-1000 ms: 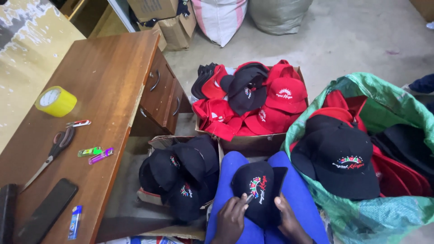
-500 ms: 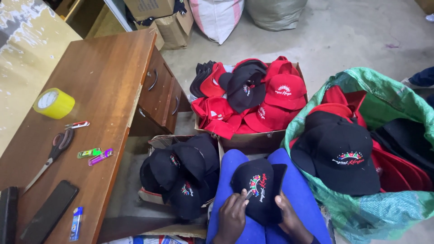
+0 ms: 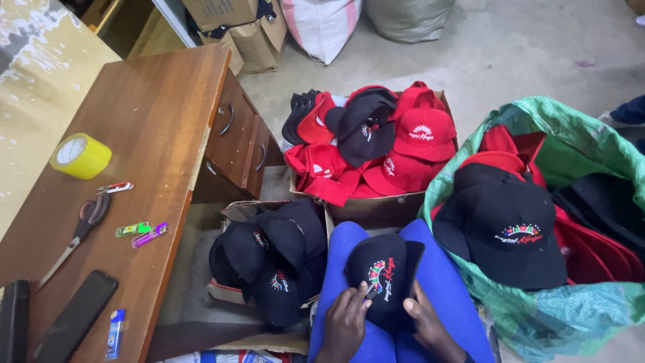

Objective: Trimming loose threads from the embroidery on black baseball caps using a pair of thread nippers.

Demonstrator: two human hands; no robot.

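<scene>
Black fabric cap with red-and-white embroidered front [image 3: 384, 279] sits at bottom centre of the frame, on the blue-clad lap [image 3: 443, 269]. Long axis runs near vertical in frame, tilted slightly right; which end is the brim I can't tell. Left hand [image 3: 346, 321] fingers curled, pinching the cap's lower left edge. Right hand [image 3: 424, 321] fingers pressed on its lower right edge. Brown wooden tabletop [image 3: 148, 134] at left.
</scene>
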